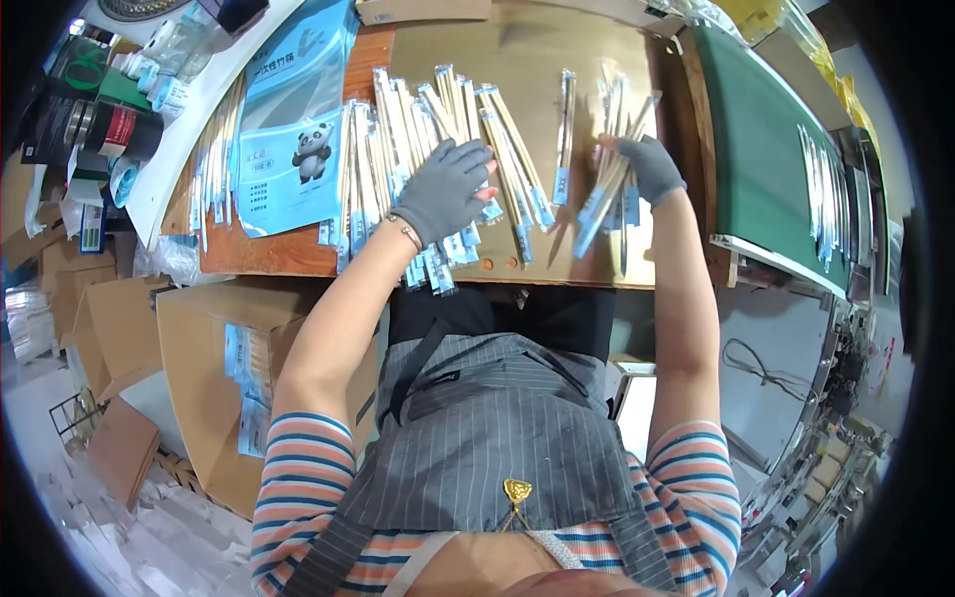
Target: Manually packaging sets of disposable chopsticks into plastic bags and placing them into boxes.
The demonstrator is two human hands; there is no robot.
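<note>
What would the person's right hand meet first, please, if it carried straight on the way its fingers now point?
The right hand points up and left across the table. It would likely first meet the single wrapped chopstick pair lying apart just left of its bundle, though depth is hard to judge.

Bare table [587, 119] strip between the spread packets [418, 139] and right bundle [612, 189], one lone packet [564, 129] in it. Left blocked by blue bags [293, 129], right by green conveyor [766, 149], far edge by box [423, 10].
</note>
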